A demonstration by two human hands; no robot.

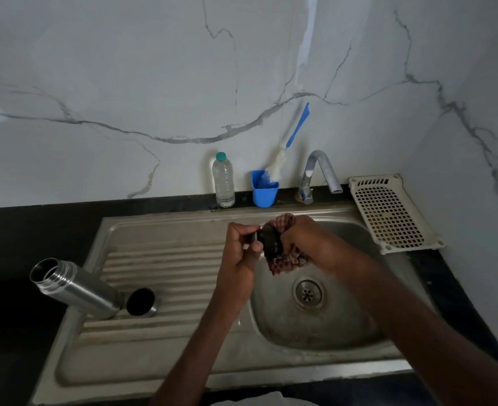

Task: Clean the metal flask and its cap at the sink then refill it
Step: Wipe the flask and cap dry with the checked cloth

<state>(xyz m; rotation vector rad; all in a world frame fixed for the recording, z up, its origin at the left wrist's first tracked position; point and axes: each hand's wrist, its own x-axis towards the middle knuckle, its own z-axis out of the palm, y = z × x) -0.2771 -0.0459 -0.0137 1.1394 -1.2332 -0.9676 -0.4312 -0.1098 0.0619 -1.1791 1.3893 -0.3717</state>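
Note:
The open metal flask (76, 288) stands on the ribbed drainboard at the left, its mouth tilted toward the upper left. A round steel outer cap (141, 302) sits beside its base, dark inside facing up. Over the sink basin (315, 320) my left hand (239, 259) grips a black stopper cap (269, 241). My right hand (306, 240) presses a red checked cloth (285, 260) around that stopper. Part of the stopper is hidden by the cloth and fingers.
At the back wall stand a clear water bottle (223, 180) with a teal lid, a blue cup (264, 189) holding a bottle brush (288, 142), and the tap (319, 174), with no water seen running. A cream perforated tray (391, 213) lies at the right on the black counter.

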